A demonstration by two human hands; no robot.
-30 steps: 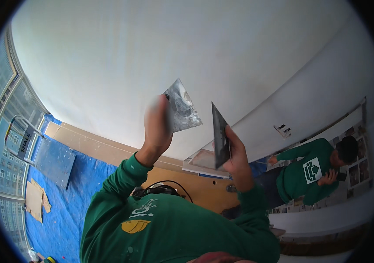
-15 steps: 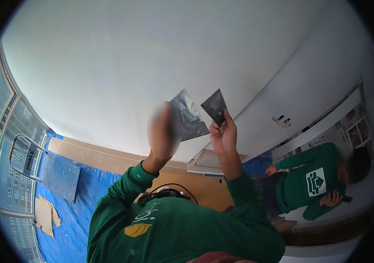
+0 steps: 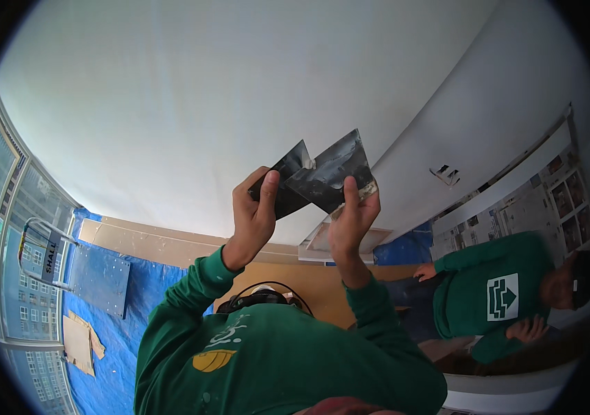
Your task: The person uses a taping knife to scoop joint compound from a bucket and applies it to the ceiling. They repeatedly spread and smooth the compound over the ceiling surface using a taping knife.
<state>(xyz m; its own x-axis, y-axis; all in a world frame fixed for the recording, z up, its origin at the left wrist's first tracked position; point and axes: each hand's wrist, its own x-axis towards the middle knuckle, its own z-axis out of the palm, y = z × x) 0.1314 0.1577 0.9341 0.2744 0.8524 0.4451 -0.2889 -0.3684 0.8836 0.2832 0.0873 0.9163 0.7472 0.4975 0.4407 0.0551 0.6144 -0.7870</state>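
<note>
One dark scraper (image 3: pixel 287 199) is gripped by the left hand (image 3: pixel 252 213) and a second scraper (image 3: pixel 336 166) by the right hand (image 3: pixel 354 223), both held just above the frame's centre; pale paste (image 3: pixel 310 164) is seen where the two overlap in view.
</note>
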